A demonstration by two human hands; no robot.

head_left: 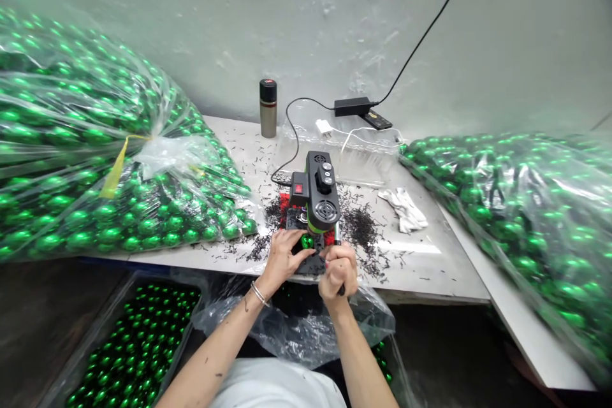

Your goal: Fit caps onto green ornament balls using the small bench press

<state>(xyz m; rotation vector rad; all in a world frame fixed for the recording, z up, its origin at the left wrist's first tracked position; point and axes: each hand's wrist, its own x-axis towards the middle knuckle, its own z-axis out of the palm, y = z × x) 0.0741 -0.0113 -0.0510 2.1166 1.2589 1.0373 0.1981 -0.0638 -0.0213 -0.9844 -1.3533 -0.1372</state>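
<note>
A small black bench machine (321,188) with a red switch and round vents stands on the table. Under its front end, my left hand (283,258) pinches a shiny green ball (307,241) between thumb and fingers. My right hand (339,273) is wrapped round the machine's black lever handle (337,246), whose lower end shows below the fist. Small black slivers (362,227) lie in heaps around the machine's base, with red patches beside it. The spot where the ball meets the machine is hidden from above.
Tied clear bags of green balls, one large bag (109,159) at left and another bag (526,223) at right, flank the table (430,268). Behind stand a flask (268,108) and a power adapter (352,106). White gloves (405,209) lie at right. A ball-filled bin (138,338) sits below.
</note>
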